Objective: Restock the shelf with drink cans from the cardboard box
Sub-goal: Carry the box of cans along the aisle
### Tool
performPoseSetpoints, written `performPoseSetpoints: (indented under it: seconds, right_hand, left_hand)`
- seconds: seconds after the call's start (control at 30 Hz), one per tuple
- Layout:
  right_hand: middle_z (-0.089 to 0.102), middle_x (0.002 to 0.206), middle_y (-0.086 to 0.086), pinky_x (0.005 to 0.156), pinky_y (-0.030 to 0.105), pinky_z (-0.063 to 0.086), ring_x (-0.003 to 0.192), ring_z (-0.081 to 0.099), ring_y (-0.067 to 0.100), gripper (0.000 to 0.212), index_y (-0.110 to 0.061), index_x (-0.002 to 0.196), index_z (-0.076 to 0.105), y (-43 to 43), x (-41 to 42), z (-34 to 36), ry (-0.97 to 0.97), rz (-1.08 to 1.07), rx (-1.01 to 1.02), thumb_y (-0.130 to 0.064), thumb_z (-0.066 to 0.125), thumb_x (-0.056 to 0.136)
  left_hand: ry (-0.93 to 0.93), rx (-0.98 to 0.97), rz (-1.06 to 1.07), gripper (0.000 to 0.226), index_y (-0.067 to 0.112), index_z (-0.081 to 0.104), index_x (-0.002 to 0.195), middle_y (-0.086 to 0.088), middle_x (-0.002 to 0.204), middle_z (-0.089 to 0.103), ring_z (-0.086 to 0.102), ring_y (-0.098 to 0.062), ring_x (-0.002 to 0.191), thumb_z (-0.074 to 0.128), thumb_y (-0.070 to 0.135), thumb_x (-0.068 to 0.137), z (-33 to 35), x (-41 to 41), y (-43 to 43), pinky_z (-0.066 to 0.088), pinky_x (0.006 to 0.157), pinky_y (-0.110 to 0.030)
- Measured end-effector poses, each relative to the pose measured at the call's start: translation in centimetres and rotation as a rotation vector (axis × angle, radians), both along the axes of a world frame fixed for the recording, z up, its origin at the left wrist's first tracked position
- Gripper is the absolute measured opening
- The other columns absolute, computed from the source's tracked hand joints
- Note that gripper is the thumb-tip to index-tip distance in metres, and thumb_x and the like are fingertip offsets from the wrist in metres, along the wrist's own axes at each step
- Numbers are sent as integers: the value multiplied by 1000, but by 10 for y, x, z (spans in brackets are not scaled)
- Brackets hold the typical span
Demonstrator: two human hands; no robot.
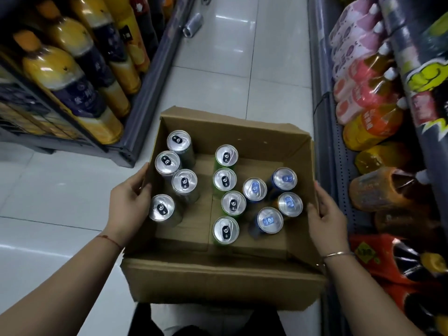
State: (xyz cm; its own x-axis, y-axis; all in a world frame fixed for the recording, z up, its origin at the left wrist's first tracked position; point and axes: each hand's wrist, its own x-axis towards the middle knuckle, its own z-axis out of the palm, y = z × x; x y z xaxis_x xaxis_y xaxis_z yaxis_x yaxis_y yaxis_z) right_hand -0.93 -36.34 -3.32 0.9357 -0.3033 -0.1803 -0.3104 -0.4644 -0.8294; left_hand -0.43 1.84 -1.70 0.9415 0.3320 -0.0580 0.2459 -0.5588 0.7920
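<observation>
Head view, L hand [129, 202], R hand [326, 214], fingers [314, 210] clamped on cardboard box [218, 282] sides; cans [225, 179], labels hidden

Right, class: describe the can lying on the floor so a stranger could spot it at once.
Start at the cardboard box, then look up the tiled aisle beyond it. Beside the left shelf's base lies a silver can. Unlike the boxed cans, it is on its side, outside the box.
</observation>
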Motion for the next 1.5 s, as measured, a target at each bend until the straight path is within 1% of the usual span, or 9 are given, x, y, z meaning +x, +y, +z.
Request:
performPoseSetpoints:
  seconds: [0.23, 0.43, 0.6, 0.7, 0.77, 1.03, 1.17, 1.37, 1.5]
  right_hand:
    - [60, 133, -5, 108, 41, 41, 126, 52, 10, 64, -56, 127, 47, -5, 30, 164, -5, 41, 27, -2, 49, 94]
    - [67, 111, 0, 93, 35, 48, 101, 62, 10, 56, -41, 134, 49, -15, 66, 297, -10, 10, 18, -4, 53, 93]
    - [57, 134, -3, 108, 34, 38, 130, 49, 15, 51, -27, 138, 49, -21, 114, 384, -12, 30, 46, -1, 49, 94]
    - [61, 110, -2, 95, 33, 42, 105, 56, 13, 53, -38, 136, 47, -23, 153, 416, 2, 8, 29, -6, 50, 95]
    - [63, 107, 0, 91, 35, 46, 97, 57, 11, 53, -42, 134, 48, -22, 186, 430, -6, -11, 22, -7, 51, 94]
    - [60, 129, -6, 104, 40, 44, 121, 57, 18, 50, -26, 135, 52, -18, 346, 459, -60, -83, 28, 0, 52, 92]
    - [63, 130, 7, 105, 45, 44, 122, 57, 24, 52, -26, 136, 51, -25, 439, 463, -59, -96, 46, 1, 52, 91]
    - [63, 129, 6, 100, 32, 41, 122, 56, 22, 49, -23, 135, 52, -42, 599, 462, -55, -43, 39, 0, 52, 92]
    - [60, 129, 1, 91, 22, 41, 111, 56, 4, 49, -24, 137, 50, -50, 704, 462, -45, -22, -6, -4, 53, 93]
  left_hand:
    - [11, -7, 33, 46, 17, 56, 134, -1, 124, 65, 58, -9, 113, 56, 1, 90, 155, 18, -2, 42, 95, -25]
    - [-16, 65, 21, 48, 15, 57, 133, 1, 123, 63, 59, -12, 113, 59, -1, 88, 290, 56, -10, 37, 86, -8]
    - [-20, 32, -5, 48, 13, 55, 134, 10, 118, 58, 58, -10, 110, 58, -2, 89, 378, 108, -18, 37, 83, -2]
    - [-34, 16, -25, 48, 14, 55, 134, 11, 117, 59, 59, -8, 108, 58, -2, 89, 413, 154, -18, 35, 80, 3]
    - [-49, 17, -45, 47, 13, 55, 133, 6, 118, 63, 59, -8, 106, 57, -3, 89, 428, 191, -19, 35, 82, 2]
    - [-74, 87, -87, 46, 5, 58, 130, -11, 118, 67, 59, -12, 101, 58, -8, 86, 460, 369, -21, 31, 85, 2]
    - [-68, 34, -87, 47, 9, 55, 134, -2, 119, 65, 58, -8, 108, 57, -4, 89, 473, 464, -30, 44, 99, -24]
    - [-95, 107, -7, 44, 7, 59, 129, -11, 109, 71, 56, -3, 85, 62, -4, 86, 468, 613, -51, 33, 75, 6]
    - [-61, 43, -4, 43, 7, 59, 130, -7, 120, 67, 60, -15, 107, 60, -2, 88, 456, 718, -54, 43, 91, -17]
